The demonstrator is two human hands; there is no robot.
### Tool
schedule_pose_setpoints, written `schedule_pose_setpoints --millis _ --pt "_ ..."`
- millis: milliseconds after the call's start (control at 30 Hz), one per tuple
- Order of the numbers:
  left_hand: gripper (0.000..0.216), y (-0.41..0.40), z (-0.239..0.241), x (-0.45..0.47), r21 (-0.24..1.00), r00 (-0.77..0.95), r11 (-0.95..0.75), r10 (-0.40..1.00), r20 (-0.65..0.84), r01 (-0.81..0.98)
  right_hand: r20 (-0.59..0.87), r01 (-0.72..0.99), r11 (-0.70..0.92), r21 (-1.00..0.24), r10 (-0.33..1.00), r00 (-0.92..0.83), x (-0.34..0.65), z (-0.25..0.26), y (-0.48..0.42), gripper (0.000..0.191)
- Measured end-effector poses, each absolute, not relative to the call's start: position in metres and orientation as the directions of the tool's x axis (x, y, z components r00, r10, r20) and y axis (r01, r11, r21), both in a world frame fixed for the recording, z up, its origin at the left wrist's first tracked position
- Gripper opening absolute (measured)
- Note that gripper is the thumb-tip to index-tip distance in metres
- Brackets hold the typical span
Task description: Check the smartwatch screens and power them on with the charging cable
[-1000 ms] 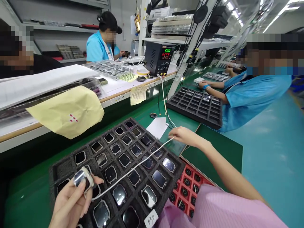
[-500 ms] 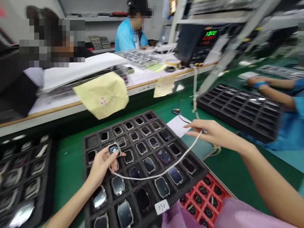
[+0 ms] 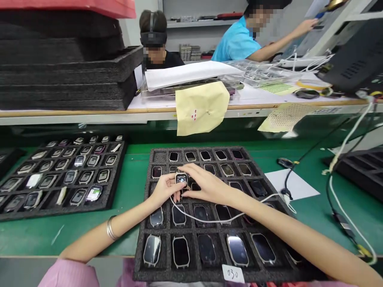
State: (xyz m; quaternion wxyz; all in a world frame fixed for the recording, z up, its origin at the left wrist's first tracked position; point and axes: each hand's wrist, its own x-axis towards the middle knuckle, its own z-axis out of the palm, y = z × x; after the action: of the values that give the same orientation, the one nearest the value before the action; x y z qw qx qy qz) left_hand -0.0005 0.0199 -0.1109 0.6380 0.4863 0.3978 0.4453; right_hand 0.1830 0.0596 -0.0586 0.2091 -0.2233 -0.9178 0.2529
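A black foam tray labelled 030 lies before me with several smartwatch bodies in its cells. My left hand is closed on one watch body with a lit screen, held just above the tray's upper left part. My right hand reaches across and pinches at the same watch, fingers closed on its lower edge. A white cable loops from under the watch over the tray toward the right.
A second foam tray of watches sits to the left on the green mat. A stack of empty black trays stands on the raised shelf. Yellow paper hangs from the shelf edge. Two other people work behind it. White paper and cables lie to the right.
The view has swung left. My right hand moved from the cable at the right to the watch in my left hand. Both hands now meet over the tray.
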Motion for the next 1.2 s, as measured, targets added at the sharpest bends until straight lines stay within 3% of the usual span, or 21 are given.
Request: schedule_pose_setpoints --millis 100,233,400,533,733,1000,1200 --pt "0.034 0.022 -0.113 -0.003 0.976 0.275 0.101 0.96 -0.044 -0.195 0.371 0.27 0.805 -0.528 0.505 -0.779 0.172 -0.083 0.064 0.046" --pt "0.036 0.023 -0.119 -0.003 0.976 0.299 0.099 0.953 -0.037 -0.194 0.396 0.293 0.811 -0.506 0.52 -0.757 0.175 -0.099 0.064 0.049" --pt "0.041 0.02 -0.124 0.001 0.98 0.374 0.107 0.927 -0.036 -0.169 0.377 0.338 0.838 -0.428 0.506 -0.776 0.177 -0.084 0.068 0.042" --pt "0.044 0.022 -0.122 0.004 0.979 0.368 0.096 0.929 -0.024 -0.179 0.354 0.308 0.893 -0.328 0.418 -0.837 0.174 -0.063 0.084 0.039" --pt "0.05 0.026 -0.121 0.006 0.97 0.405 0.143 0.913 -0.053 -0.195 0.384 0.354 0.815 -0.459 0.541 -0.748 0.135 -0.068 0.134 0.027" --pt "0.039 0.023 -0.12 0.001 0.951 0.46 0.213 0.883 -0.09 -0.224 0.243 0.447 0.82 -0.358 0.544 -0.803 0.086 -0.097 0.18 0.04" --pt "0.038 0.03 -0.122 0.007 0.927 0.374 0.251 0.917 -0.136 -0.28 0.07 0.49 0.824 -0.283 0.528 -0.847 0.126 -0.075 0.184 0.022"
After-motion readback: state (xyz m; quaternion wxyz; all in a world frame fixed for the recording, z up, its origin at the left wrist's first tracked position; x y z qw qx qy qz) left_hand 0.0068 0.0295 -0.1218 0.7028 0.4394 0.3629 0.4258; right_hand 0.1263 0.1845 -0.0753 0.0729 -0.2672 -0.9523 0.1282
